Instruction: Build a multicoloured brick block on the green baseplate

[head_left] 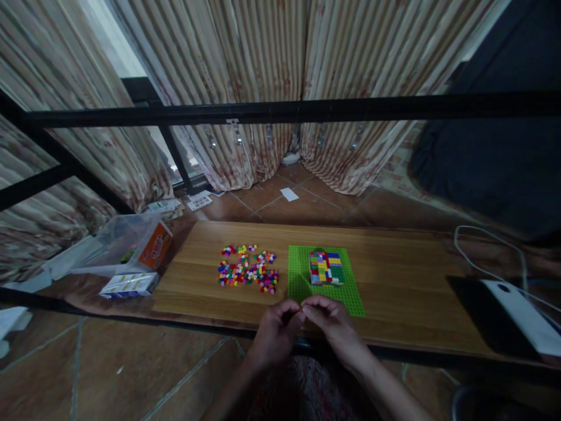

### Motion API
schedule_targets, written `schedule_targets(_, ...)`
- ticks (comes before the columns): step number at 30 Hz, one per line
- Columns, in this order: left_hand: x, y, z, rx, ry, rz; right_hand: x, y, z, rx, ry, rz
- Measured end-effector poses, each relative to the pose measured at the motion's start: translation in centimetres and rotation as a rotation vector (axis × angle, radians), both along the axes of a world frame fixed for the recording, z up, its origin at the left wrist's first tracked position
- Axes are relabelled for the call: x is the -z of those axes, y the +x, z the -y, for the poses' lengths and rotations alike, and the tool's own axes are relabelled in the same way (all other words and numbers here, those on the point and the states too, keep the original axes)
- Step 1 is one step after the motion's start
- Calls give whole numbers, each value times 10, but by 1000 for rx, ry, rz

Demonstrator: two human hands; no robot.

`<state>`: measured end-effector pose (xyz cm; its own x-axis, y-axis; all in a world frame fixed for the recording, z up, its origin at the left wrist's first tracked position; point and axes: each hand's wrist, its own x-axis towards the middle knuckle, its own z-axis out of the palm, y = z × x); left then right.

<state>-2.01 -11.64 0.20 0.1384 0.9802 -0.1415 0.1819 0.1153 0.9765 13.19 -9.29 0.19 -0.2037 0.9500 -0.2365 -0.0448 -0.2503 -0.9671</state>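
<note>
My left hand and my right hand meet at the front edge of the table, thumbs and forefingers pinched together. Whatever lies between the fingertips is too small to make out; a trace of red shows there. Just beyond my right hand lies a green studded baseplate. On it stands a low block of toy bricks in yellow, green, blue, red, purple and white. Loose small bricks of many colours are spread in patches on the wood, left of the baseplate.
The wooden tabletop carries a black mat and a white device with a cable at right. To the left are a clear plastic bag with an orange label and a small box. A black rail crosses beyond.
</note>
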Motion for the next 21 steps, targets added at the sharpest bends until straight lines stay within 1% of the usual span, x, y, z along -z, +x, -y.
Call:
schedule_targets(4, -4, 9, 3, 21, 17, 35, 0, 5, 11, 46, -71, -142)
schedule_targets(9, -6, 18, 9, 36, -16, 133, 2, 10, 18, 81, -225, -431)
schedule_targets(12, -4, 20, 11, 2, -45, 117, -1, 16, 17, 123, -297, -540)
schedule_targets(16, 0, 20, 13, -89, -73, 92, -4, 28, 15, 172, -332, -595)
schedule_targets(21, -4, 23, 18, -143, -96, 104, -2, 42, 19, 216, -301, -634)
